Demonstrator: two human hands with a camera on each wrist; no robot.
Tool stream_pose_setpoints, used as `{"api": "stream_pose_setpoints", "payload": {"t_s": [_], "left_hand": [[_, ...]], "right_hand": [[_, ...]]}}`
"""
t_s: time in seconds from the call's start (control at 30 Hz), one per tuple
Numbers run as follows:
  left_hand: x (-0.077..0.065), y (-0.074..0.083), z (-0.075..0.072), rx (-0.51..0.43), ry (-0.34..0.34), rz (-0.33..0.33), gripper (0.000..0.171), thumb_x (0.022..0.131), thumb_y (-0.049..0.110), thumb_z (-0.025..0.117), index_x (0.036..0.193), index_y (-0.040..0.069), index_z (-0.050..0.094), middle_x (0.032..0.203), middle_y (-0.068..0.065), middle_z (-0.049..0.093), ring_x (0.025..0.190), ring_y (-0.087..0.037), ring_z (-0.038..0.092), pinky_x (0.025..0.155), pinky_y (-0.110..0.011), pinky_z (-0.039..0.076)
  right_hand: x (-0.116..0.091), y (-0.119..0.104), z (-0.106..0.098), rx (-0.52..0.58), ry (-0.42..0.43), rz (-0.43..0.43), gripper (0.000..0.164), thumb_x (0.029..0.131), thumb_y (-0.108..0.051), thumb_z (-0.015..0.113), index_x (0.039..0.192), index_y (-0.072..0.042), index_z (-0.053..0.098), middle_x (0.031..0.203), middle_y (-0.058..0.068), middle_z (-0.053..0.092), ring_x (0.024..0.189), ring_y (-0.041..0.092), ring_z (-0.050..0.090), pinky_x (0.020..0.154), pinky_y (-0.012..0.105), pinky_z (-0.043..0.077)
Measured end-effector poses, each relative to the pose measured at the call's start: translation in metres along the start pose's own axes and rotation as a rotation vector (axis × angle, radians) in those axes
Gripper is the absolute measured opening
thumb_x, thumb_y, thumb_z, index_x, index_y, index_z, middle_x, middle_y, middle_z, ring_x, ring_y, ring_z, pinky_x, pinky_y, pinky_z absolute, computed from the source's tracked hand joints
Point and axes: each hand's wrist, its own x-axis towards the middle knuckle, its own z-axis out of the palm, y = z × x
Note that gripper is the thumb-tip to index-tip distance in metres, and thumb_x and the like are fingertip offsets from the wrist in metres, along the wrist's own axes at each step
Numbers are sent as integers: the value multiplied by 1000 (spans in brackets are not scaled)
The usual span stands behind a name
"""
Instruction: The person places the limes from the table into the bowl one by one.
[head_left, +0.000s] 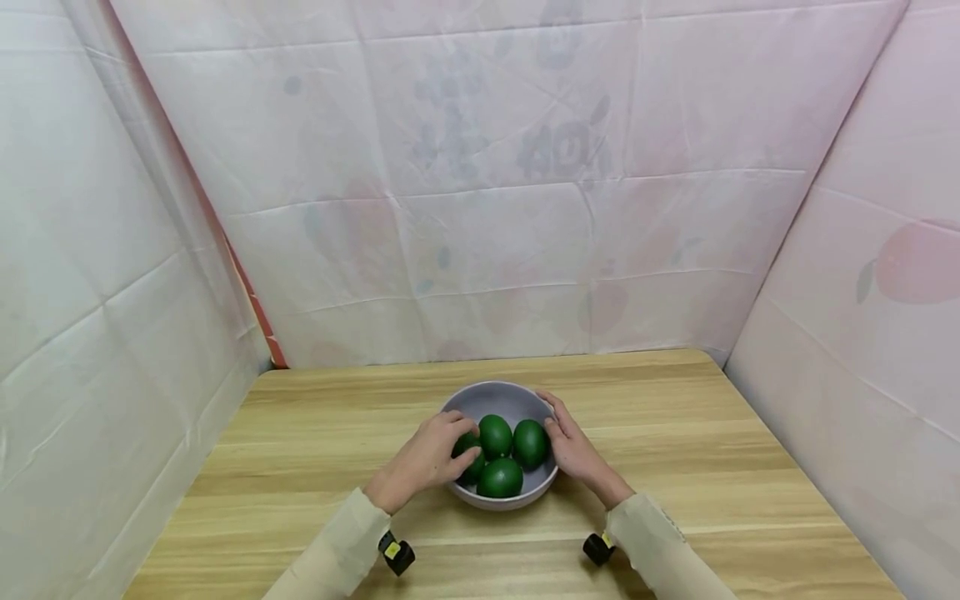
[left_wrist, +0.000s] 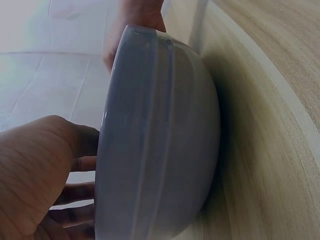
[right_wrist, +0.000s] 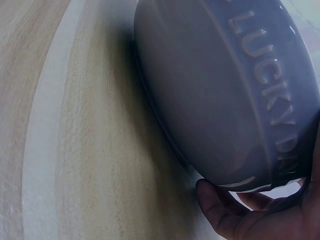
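Observation:
A grey bowl [head_left: 501,503] stands on the table and holds several smooth, dark green, egg-shaped fruits that look like avocados. My left hand [head_left: 433,450] reaches over the bowl's left rim, its fingers and thumb curled about the leftmost avocado [head_left: 471,469], which they partly cover. In the left wrist view the bowl wall hides those fingertips. Beside that fruit lie a back avocado [head_left: 495,436], a front avocado [head_left: 500,478] and a right avocado [head_left: 531,443]. My right hand [head_left: 576,450] grips the bowl's right side, thumb at the rim and fingers against the outside.
The wooden table [head_left: 675,450] carries the bowl near its middle. Pale printed sheets hang as a back wall [head_left: 480,208], a left wall [head_left: 112,292] and a right wall [head_left: 862,292]. Raised lettering marks the bowl's outside in the right wrist view.

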Motion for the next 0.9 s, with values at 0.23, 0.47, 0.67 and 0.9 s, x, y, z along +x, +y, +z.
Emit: {"api": "stream_pose_setpoints", "payload": {"t_s": [0.23, 0.47, 0.67, 0.9], "left_hand": [[-1, 0, -1, -11, -10, -32, 22, 97, 24, 69, 113, 10, 72, 116, -8, 71, 108, -21, 68, 93, -38, 60], [-4, -1, -1, -1, 9, -45, 21, 97, 24, 69, 113, 11, 73, 114, -5, 70, 106, -20, 69, 92, -37, 61], [-2, -2, -2, -25, 29, -44, 24, 97, 24, 68, 115, 8, 72, 112, -7, 70, 103, -21, 70, 87, -34, 61], [5, -4, -8, -46, 65, -46, 29, 96, 22, 69, 121, 9, 68, 117, -10, 70, 104, -24, 70, 84, -34, 61]], "right_hand": [[0, -1, -1, -16, -8, 16, 50, 110, -10, 26, 159, -19, 26, 168, 18, 24, 158, 40, 16, 127, 60, 10], [3, 2, -1, -25, -35, 30, 51, 110, -11, 29, 160, -21, 24, 168, 18, 24, 158, 39, 15, 127, 60, 10], [4, -1, -10, -45, -83, 39, 51, 111, -18, 33, 161, -20, 23, 168, 19, 24, 157, 42, 18, 126, 62, 16], [8, -13, -32, -142, -74, 42, 50, 112, -26, 32, 159, -10, 30, 157, 31, 37, 143, 49, 41, 112, 61, 44]]}}
